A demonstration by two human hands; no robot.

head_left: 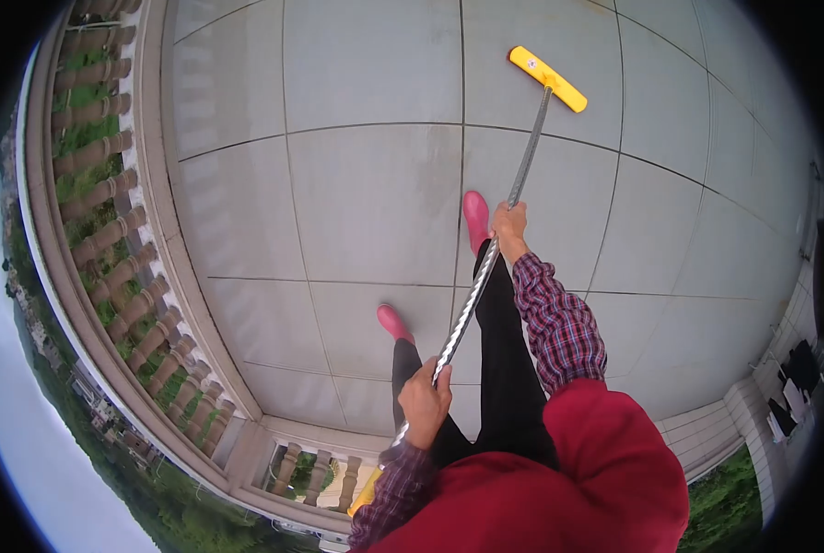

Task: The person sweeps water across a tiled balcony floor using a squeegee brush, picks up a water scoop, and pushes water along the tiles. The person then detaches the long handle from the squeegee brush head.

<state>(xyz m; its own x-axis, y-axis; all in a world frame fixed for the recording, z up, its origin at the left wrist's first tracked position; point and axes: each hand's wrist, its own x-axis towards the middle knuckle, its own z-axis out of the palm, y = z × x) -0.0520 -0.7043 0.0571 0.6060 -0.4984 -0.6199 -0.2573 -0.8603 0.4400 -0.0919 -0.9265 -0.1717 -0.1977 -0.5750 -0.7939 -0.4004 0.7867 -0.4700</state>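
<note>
Both my hands hold a long-handled floor brush. Its silver, spiral-patterned handle [468,311] slants from my body up to a wide yellow head [548,79], which rests on the tiles. Whatever lines the head's underside is hidden, so bristles cannot be made out. My right hand [511,229] is closed around the handle at about the middle, beside my right boot. Lower down, near my waist, my left hand [425,403] wraps the handle too. A yellow part [366,493] shows past my left sleeve, in line with the handle.
Large grey floor tiles [375,203] spread around me. A stone balustrade [99,189] borders the left and continues behind me, with greenery beyond. My pink boots [476,219] stand apart on the tiles. Dark and pale cloths [799,373] hang at the right edge.
</note>
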